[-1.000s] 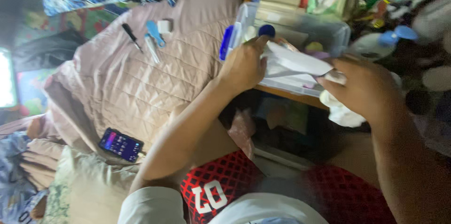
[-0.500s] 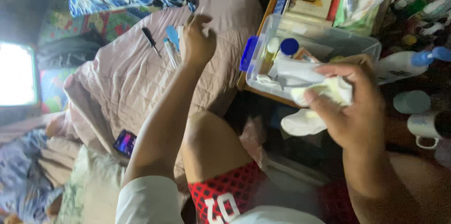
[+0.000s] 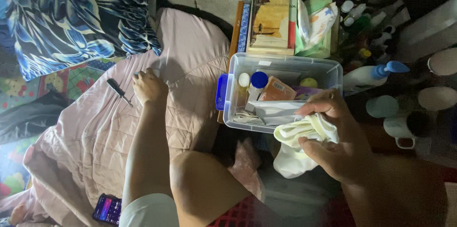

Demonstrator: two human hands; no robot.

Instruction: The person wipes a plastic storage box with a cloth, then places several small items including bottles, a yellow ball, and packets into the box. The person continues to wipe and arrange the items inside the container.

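My right hand point(image 3: 335, 141) grips a crumpled pale yellow cloth point(image 3: 304, 134) at the near edge of a clear plastic box point(image 3: 285, 62) with a blue latch. Small bottles, a packet and papers lie inside the box. My left hand point(image 3: 149, 85) rests palm down on the pink quilted blanket point(image 3: 95, 127), covering small items there; whether it grips anything is hidden. A black-handled screwdriver point(image 3: 118, 91) lies just to its left.
Books point(image 3: 271, 24) stand behind the box against a concrete wall. A spray bottle point(image 3: 373, 75), mugs point(image 3: 404, 129) and several small bottles crowd the right. A blue patterned pillow point(image 3: 78, 17) lies top left. A lit phone point(image 3: 107, 208) sits on the blanket near my knee.
My left hand has left the box, swung left and come down on the blanket beside the screwdriver. My right hand keeps the cloth. The view has tilted up toward the wall.
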